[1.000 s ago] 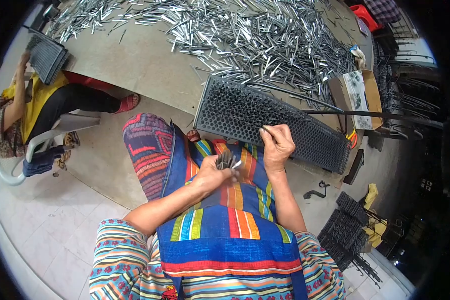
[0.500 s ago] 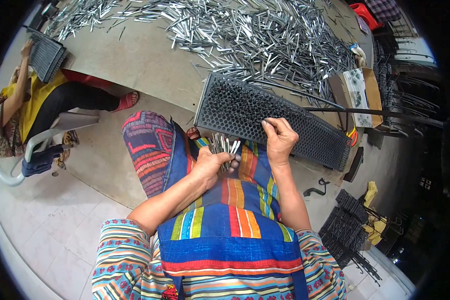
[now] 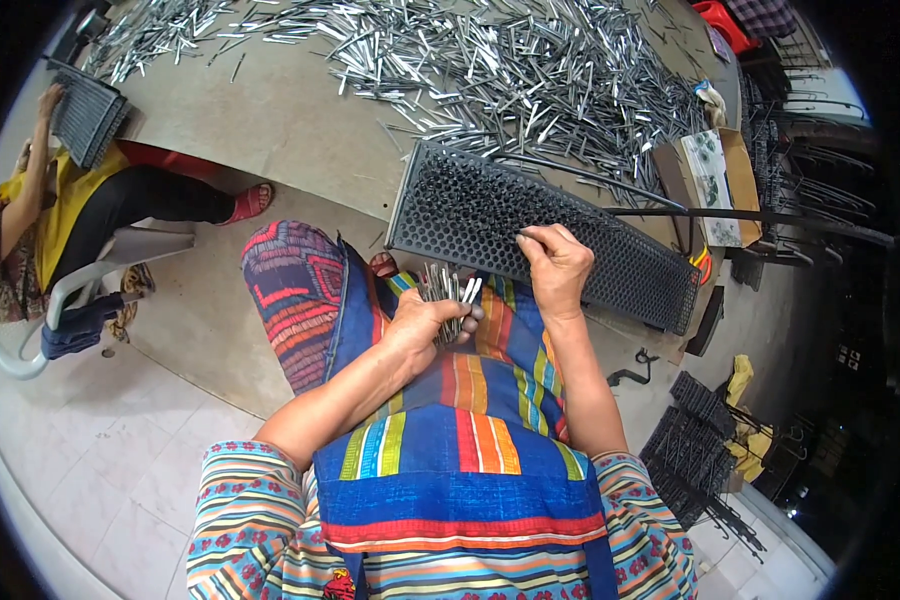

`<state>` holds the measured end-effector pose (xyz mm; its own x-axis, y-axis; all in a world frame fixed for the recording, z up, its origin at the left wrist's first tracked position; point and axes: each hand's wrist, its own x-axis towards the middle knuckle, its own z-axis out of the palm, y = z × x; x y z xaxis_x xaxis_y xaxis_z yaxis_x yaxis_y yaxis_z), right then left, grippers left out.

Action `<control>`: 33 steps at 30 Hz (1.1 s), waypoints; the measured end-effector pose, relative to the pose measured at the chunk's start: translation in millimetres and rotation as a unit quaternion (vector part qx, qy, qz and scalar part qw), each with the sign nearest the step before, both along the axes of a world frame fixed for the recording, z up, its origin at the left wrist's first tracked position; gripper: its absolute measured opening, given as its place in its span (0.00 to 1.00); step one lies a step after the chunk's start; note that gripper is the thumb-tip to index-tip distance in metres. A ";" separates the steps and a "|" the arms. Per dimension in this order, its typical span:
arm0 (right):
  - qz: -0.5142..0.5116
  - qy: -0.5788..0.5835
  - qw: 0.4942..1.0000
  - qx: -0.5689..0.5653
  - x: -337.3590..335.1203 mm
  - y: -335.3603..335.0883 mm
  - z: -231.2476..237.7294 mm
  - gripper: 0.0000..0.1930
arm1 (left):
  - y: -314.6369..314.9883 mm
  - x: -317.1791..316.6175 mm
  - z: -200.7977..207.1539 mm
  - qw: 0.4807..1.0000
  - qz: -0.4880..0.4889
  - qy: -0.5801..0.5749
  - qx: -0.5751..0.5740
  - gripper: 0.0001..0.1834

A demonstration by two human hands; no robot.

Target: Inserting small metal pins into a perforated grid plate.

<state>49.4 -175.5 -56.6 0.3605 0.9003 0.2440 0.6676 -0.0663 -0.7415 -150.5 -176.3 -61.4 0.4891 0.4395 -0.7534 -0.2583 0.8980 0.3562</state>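
A bundle of thin, flat metal pieces point(image 3: 442, 286), some dark and some shiny, fans upward out of my left hand point(image 3: 430, 320), whose fingers are wrapped round it above my lap. My right hand point(image 3: 558, 268) is at a long black perforated rack point(image 3: 635, 272), its thumb and forefinger pinched together close to the holes. Whatever sits between those fingertips is too small to make out. The rack lies tilted across the table's near edge, over my knees. Many of its holes toward the left and middle look filled with dark pieces.
A large heap of loose metal pieces point(image 3: 530, 75) covers the far table. An open cardboard box point(image 3: 738, 190) stands at the right beside a dark rod point(image 3: 770, 216). At far left a seated person point(image 3: 45, 210) holds another black rack point(image 3: 88, 118). Dark racks point(image 3: 685, 450) lie lower right.
My right hand has shifted slightly left along the rack, still pinched. The left hand keeps its bundle in nearly the same place.
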 end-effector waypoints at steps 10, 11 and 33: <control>0.009 -0.084 0.996 0.023 -4.1 -14.7 -4.1 0.10 | 1.2 0.5 -2.2 1.000 0.010 0.001 -0.019 0.07; -0.001 -0.087 0.996 0.012 -4.6 -17.7 -4.0 0.10 | 1.4 1.2 -2.2 1.000 0.011 0.001 -0.018 0.07; 0.068 0.474 0.850 -0.220 -33.9 -31.1 -6.2 0.04 | 4.1 2.6 3.2 0.999 -0.033 -0.002 0.024 0.10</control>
